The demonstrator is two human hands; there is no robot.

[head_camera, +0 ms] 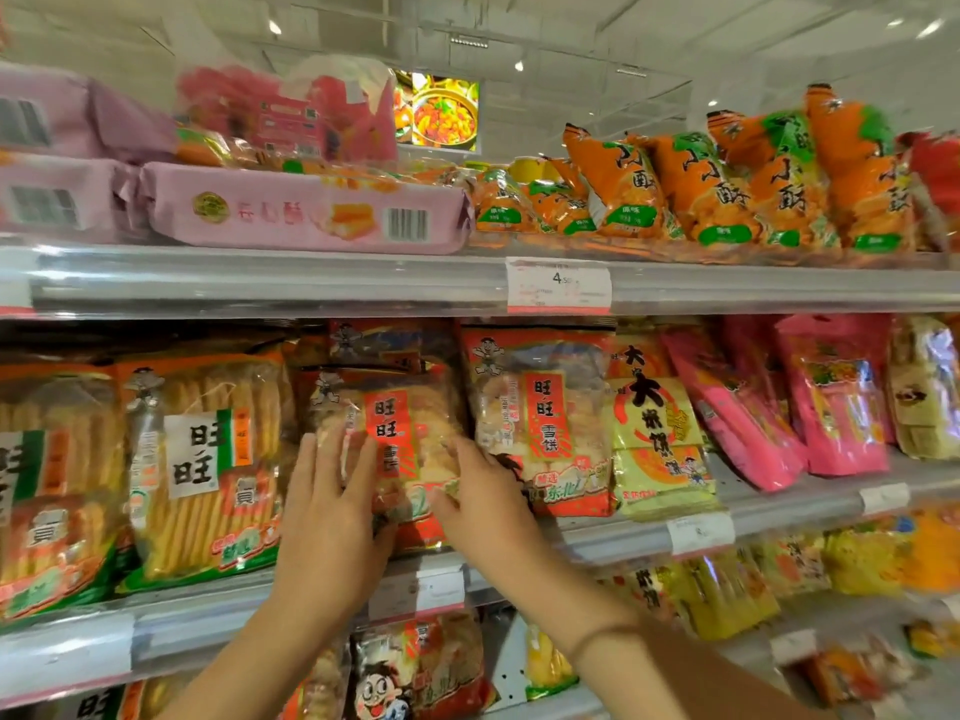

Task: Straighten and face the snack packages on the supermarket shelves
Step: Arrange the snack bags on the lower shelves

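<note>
Red-labelled rice cracker bag [395,449] on the middle shelf [613,537] sits between our left hand [327,517] and right hand [483,506], fingers apart, pressing its front; next, we judge, square it upright.

A supermarket aisle: tiered shelves [291,283] crammed with snack packages [540,423] (price tags [558,285] clipped along the edges).

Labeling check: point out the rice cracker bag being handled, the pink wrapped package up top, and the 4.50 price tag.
rice cracker bag [390,428]: head view, red label.
pink wrapped package [291,213]: head view, front face.
price tag [558,285]: head view, centre.
</note>
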